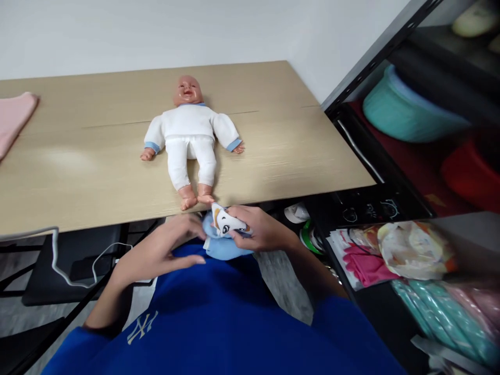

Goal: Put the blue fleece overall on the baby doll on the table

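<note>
My right hand (252, 229) is closed around a small light-blue and white cloth piece (224, 250) with a cartoon animal face printed on it, just below the table edge. What kind of cloth item it is I cannot make out for certain. My left hand (166, 245) is beside it with thumb and fingers apart; its fingertips come close to the cloth, and I cannot tell whether they touch. A baby doll (191, 135) lies on its back on the table beyond my hands, in a white outfit with blue cuffs and collar. Its bare feet point toward me.
The wooden table (97, 177) holds a pink cloth (15, 117) at far left. A white cable (54, 260) hangs over its front edge. On the right, a dark shelf holds a teal basin (406, 112), a red container (474, 172), pink gloves (367, 265) and plastic-wrapped packets (441, 307).
</note>
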Demonstrator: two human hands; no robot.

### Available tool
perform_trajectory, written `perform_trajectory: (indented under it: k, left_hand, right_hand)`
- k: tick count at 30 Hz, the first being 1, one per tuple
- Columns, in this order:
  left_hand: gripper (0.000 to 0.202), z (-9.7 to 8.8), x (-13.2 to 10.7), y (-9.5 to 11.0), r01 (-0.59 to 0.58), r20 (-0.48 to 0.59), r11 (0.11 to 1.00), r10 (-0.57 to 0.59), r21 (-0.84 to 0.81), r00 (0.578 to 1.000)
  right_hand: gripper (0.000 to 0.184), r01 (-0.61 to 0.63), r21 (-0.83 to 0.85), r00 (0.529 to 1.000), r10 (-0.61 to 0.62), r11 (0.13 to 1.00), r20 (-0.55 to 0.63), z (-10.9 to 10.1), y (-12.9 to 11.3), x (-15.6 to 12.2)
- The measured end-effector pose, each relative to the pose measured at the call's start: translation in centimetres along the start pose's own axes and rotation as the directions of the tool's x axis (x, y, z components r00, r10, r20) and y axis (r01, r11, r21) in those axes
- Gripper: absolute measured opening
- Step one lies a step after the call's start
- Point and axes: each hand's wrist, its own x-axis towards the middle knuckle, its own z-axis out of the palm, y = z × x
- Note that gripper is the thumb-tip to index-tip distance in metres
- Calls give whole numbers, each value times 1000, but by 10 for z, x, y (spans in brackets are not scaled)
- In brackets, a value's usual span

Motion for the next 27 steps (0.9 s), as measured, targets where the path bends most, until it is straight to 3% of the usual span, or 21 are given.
perform_trajectory:
  k: [2,4,6,8,12,17,19,21,24,27]
  left_hand:
    - [68,-9,21,5,-133,-227,990,142,54,964]
    - [84,-17,43,-3,-187,-250,982,183,8,951]
    - [78,-27,62,-13,-188,-191,977,167,-101,967]
    - [59,-38,76,-20,-205,-158,964,178,-172,971]
    - [40,-55,92,-20,-303,-172,943,279,-138,945]
    - [36,-61,95,-21,-300,-224,928,251,-221,942]
    - [39,-65,92,-23,-268,-249,940,213,-212,945]
    - [44,-73,87,-23,-192,-222,972,158,-138,962]
    - [49,-87,81,-20,-64,-82,998,63,-11,995]
    - [40,-92,81,-21,-89,-3,996,89,8,996]
  right_hand:
    - [15,91,-28,996,-91,996,0,-12,-11,22]
    - [10,181,-46,983,-182,982,-27,-26,-22,41]
    - [9,246,-49,968,-248,968,-42,-41,-32,55]
    - [10,271,-47,961,-274,961,-50,-57,-38,65]
    - [13,232,-37,969,-234,972,-78,-80,-34,77]
    - [41,99,66,990,-105,993,94,-76,-6,83]
    - [40,55,90,985,-69,994,158,-70,3,80]
    - [32,54,88,990,-65,995,123,-66,9,76]
    - [28,56,101,998,-55,993,-10,-66,11,71]
    - [34,-31,164,997,41,986,-60,-61,14,75]
